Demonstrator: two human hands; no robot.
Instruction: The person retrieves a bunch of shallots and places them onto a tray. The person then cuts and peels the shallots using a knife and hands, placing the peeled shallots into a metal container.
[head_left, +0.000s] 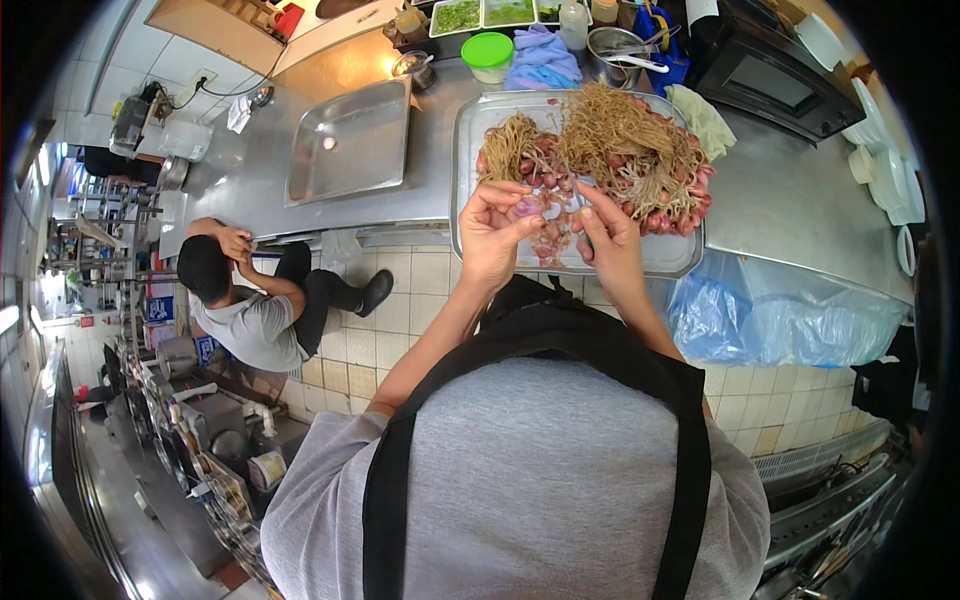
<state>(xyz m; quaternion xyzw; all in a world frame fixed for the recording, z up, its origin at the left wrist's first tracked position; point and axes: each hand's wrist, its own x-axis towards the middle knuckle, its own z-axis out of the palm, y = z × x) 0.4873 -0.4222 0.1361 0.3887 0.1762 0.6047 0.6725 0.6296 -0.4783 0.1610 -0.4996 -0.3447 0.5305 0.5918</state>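
Note:
Between the thumb and fingers of my left hand (491, 225) is a purplish shallot (528, 207), held over the near half of a metal tray (466, 135). My right hand (609, 229) grips a small knife (576, 192), its thin blade pointing away from me and its handle mostly hidden by the fingers. Loose shallot skins (551, 244) lie on the tray below both hands. Behind them are bunches of red shallots (667, 217) with dry, straw-coloured stalks (622, 131), the larger heap on the right and a smaller one on the left.
Left of the tray, a deep steel pan (352, 150) holds one small pale shallot (328, 143). A green-lidded tub (487, 56), blue cloths (541, 60) and a steel pot (619, 56) line the back. A toaster oven (776, 79) stands right. Another person (247, 300) sits at left.

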